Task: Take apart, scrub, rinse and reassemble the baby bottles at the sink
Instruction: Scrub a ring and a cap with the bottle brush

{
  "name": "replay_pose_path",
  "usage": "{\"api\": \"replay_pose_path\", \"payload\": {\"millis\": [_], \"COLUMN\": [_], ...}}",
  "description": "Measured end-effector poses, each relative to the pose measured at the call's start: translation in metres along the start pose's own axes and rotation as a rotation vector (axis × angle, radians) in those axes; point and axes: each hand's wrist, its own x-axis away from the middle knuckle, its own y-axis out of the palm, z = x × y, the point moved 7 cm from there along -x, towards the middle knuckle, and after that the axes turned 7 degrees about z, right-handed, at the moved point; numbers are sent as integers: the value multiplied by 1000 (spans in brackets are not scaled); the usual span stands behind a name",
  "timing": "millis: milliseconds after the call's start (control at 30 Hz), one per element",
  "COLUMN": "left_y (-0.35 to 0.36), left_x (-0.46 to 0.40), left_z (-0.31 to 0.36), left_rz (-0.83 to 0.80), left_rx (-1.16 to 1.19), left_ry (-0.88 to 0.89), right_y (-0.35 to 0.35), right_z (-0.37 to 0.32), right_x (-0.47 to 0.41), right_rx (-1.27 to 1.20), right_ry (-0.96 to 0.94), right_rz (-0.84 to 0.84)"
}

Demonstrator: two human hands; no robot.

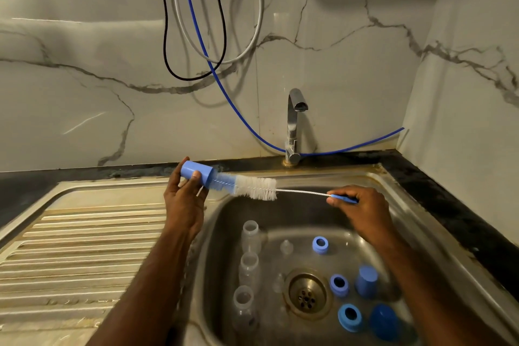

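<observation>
1. The left hand [184, 199] is raised above the left rim of the sink [393, 205], its fingers [195, 177] curled round a blue bottle cap [196, 173] held on its side.
2. The right hand [362, 211] is above the sink's rear half, thumb and fingers pinching the blue handle of a bottle brush [257, 188].
3. The brush's wire stem runs left from that hand, and its white and blue bristles reach into the open mouth of the cap.
4. In the sink basin, left of the drain [307, 293], three clear bottles [248, 268] stand in a row, mouths up.
5. Right of the drain lie three blue collar rings [339, 285], and beyond them two more blue caps [366, 281].
6. A clear teat [286, 247] sits behind the drain; another seems to rest just left of it, though it is hard to make out.
7. The tap [295, 126] stands at the sink's back edge on the dark counter [449, 182], and no water shows at its spout.
8. A blue hose [224, 93] runs down the marble wall and passes behind the tap.
</observation>
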Motion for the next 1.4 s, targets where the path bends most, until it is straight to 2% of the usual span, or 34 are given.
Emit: {"api": "replay_pose_path", "payload": {"millis": [133,267,400,567,700,867,1000,1100,1200,1267,1333,1400], "left_y": [0,8,9,-13,1,-4,4,11,13,12,8,3], "left_x": [5,6,5,-6,3,0,7,8,6,5,3,2], "left_z": [-7,-1,-2,9,-3,1,-7,-3,-2,-1,2,3], "left_rz": [6,-45,-55,42,15,44,-17,-40,-80,-84,-52,-11], "left_rx": [-47,-146,-263,-101,-170,-110,-99,80,244,295,308,294], "left_ry": [-11,77,146,52,57,32,-7,-50,-98,-102,-96,-94], "right_y": [9,0,-1,-3,7,2,9,11,31,42,47,45], "right_z": [-7,3,-4,3,-9,-5,-13,-8,-8,-12,-17,-21], "right_x": [3,-4,-1,-5,0,-3,1,2,19,32,37,32], "right_rx": [-41,-37,4,-65,-96,-105,-151,-154,-67,-80,-124,-71], "right_ry": [-36,-12,-108,-28,-70,-57,-39,83,175,251,273,139], "right_rz": [-42,12,54,40,24,25,-4,-139,-480,-648,-693,-614]}}
